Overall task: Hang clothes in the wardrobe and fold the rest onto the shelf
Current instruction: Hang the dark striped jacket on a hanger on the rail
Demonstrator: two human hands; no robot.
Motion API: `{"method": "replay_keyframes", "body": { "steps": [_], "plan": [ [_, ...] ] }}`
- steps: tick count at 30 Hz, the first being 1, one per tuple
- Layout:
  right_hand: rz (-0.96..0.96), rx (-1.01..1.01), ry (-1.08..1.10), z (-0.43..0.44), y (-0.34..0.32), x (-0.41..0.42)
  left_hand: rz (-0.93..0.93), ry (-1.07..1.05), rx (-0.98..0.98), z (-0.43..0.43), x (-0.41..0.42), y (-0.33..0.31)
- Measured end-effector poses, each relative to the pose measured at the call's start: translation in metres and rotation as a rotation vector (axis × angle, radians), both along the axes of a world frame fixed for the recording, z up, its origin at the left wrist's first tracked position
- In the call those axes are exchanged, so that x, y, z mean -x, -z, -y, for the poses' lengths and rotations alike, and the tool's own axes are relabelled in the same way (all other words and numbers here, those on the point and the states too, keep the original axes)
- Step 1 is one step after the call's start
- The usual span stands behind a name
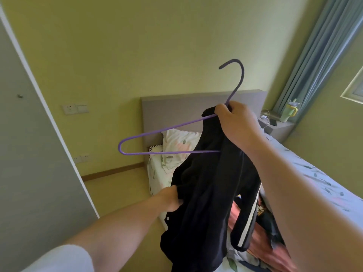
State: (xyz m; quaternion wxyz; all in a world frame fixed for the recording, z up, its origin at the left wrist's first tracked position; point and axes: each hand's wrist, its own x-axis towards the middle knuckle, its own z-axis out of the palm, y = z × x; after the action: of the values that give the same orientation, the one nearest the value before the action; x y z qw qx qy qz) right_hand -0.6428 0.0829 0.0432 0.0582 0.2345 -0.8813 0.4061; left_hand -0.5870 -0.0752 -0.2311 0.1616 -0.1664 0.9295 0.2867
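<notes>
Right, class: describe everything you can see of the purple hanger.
The hanger is a thin purple rod, seemingly coated wire, held in the air, tilted. Its hook points up, curling left. The right hand grips its neck. Its left end juts out bare; a black top drapes over and hides the rest.

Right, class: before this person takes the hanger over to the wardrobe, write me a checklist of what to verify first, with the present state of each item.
1. Hanger held securely: the right hand grips the purple hanger at its neck. Ok.
2. Garment seated on both sides: the black garment hangs from one side only, and the other side of the hanger is bare. Not ok.
3. Loose cloth under control: the left hand grips a fold of the garment. Ok.
4. Hook free of cloth. Ok.
5. Free space on the wardrobe rail: not in view. Cannot tell.
</notes>
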Motion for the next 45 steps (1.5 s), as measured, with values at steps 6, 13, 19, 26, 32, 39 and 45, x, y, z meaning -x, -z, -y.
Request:
{"method": "replay_keyframes", "body": {
  "steps": [6,13,19,26,32,39,45],
  "plan": [
    [-0.099,0.131,0.016,-0.006,-0.045,-0.008,-0.066,-0.371,-0.257,0.009,0.03,0.004],
    [-0.149,0.148,0.039,-0.021,-0.055,-0.008,0.186,-0.434,-0.599,0.007,0.023,-0.012],
    [-0.168,0.14,0.041,-0.023,-0.05,-0.004,0.475,-0.257,-0.601,-0.001,0.014,0.002],
    [-0.183,0.143,0.073,-0.023,-0.047,0.006,0.541,0.024,-0.302,-0.027,0.01,0.012],
    [-0.156,0.139,0.079,-0.028,-0.043,0.01,0.273,-0.322,-0.468,-0.01,0.013,0.009],
    [-0.163,0.095,0.137,-0.044,-0.033,0.019,-0.078,-0.612,-0.771,0.041,0.032,-0.04],
    [-0.257,-0.112,0.241,-0.053,-0.017,0.035,-0.356,-0.486,-0.551,0.056,0.045,-0.119]
  ]
}}
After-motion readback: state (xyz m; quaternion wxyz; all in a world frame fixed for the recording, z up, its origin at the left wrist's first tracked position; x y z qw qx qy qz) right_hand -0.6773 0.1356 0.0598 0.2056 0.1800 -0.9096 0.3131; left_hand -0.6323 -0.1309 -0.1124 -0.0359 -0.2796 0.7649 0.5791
